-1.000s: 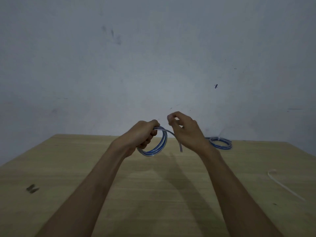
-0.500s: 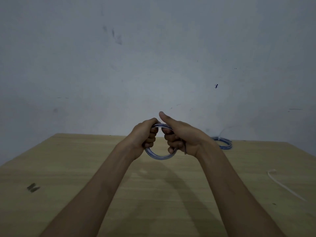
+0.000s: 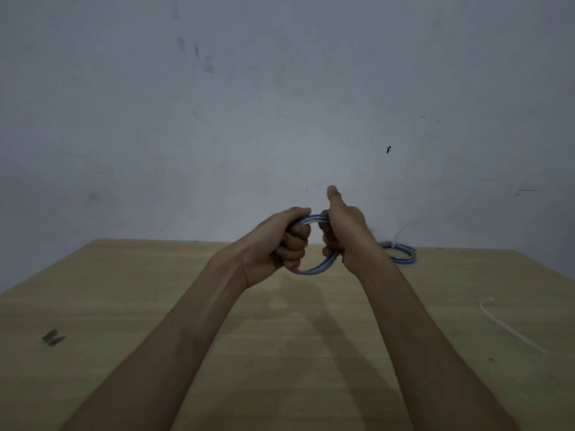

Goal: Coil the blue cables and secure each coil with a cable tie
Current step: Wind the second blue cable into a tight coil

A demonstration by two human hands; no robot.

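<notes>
counter (image 3: 130,306): bare pale wood, dark mark (image 3: 53,338) at 8 o'clock | wall (image 3: 249,104): grey, scuffed, no legible writing | left grip (image 3: 277,244), right grip (image 3: 345,234): both clamped on blue coil (image 3: 317,268) raised at centre | second coil (image 3: 401,255) at 2 o'clock | cable tie (image 3: 510,329) at 3 o'clock

Both hands grip one blue cable coil (image 3: 314,269) above the wooden counter (image 3: 155,306) — the left hand (image 3: 280,241) fisted around its left side, the right hand (image 3: 345,234) closed on its right side (thumb raised). A second coil (image 3: 401,255) lies at the counter's far edge, and a white cable tie (image 3: 510,328) lies well apart to the right.
</notes>
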